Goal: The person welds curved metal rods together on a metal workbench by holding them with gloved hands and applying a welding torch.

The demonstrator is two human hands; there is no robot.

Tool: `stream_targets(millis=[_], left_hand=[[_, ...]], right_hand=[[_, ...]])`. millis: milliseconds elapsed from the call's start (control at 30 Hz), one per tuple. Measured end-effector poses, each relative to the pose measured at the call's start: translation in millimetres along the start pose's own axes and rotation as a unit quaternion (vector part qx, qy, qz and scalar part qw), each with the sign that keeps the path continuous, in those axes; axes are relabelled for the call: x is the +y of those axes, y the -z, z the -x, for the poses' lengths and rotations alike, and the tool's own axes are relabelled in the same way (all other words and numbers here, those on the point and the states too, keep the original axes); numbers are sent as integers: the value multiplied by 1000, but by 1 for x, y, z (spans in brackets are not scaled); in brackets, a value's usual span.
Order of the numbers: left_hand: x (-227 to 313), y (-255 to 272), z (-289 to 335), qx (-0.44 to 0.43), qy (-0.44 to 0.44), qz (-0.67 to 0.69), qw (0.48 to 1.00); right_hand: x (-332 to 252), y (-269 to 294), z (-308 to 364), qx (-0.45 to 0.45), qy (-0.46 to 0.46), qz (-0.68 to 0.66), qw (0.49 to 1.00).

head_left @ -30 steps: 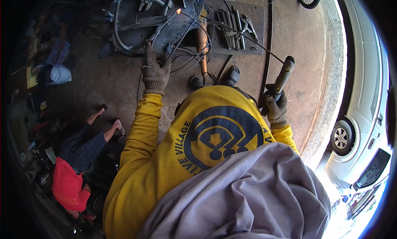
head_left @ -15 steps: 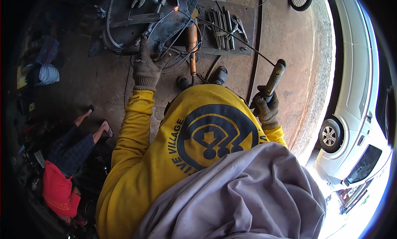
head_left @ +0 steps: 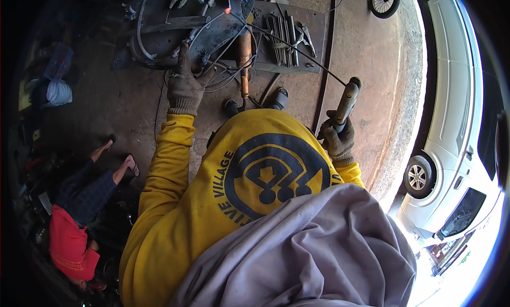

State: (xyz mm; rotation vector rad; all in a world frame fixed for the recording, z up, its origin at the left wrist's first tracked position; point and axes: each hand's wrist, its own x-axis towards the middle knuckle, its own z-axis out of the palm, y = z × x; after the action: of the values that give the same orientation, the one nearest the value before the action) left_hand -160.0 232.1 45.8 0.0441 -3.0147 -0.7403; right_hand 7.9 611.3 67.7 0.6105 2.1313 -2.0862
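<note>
My left hand, in a brown knitted work glove, reaches to the near edge of the dark metal worktable. Its forefinger stretches forward against a curved metal frame, and the thumb stands apart. Out to the right, my gloved right hand is closed round a grey-brown cylindrical handle. A long thin dark rod runs from the handle's upper end toward the table. Beyond my left hand a small spot glows orange on the metalwork. An orange-handled tool with a cable lies between my hands.
Several thin metal rods lie bundled beside a metal clamp on the table's right. Cables loop below its edge. At left a person in a red shirt is near. A white van and a bicycle wheel are at right.
The whole view has shifted slightly. My hands keep their places at the metal frame and on the handle, and the glowing spot remains.
</note>
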Motion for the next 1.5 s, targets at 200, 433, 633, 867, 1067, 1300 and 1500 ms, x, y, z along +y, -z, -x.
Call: stream_targets(millis=[200, 433, 633, 867, 1067, 1300, 1500], left_hand=[[-10, -10, 1, 91, -64, -61, 992], [-5, -5, 3, 85, -65, -62, 992], [11, 9, 3, -4, -7, 20, 1000], [-4, -4, 2, 42, -47, 51, 997], [-4, -5, 2, 72, -60, -63, 994], [-5, -4, 3, 27, -35, 36, 998], [-8, -9, 2, 9, -6, 71, 997]], right_hand=[[-1, 0, 0, 2, -6, 13, 1000], [-5, -2, -1, -3, -5, 15, 1000], [1, -3, -1, 0, -6, -24, 1000], [-1, -3, -2, 7, -5, -2, 1000], [-5, -6, -2, 13, -1, 24, 1000], [-4, -7, -1, 8, -11, -16, 1000], [0, -7, -3, -3, -8, -36, 999]])
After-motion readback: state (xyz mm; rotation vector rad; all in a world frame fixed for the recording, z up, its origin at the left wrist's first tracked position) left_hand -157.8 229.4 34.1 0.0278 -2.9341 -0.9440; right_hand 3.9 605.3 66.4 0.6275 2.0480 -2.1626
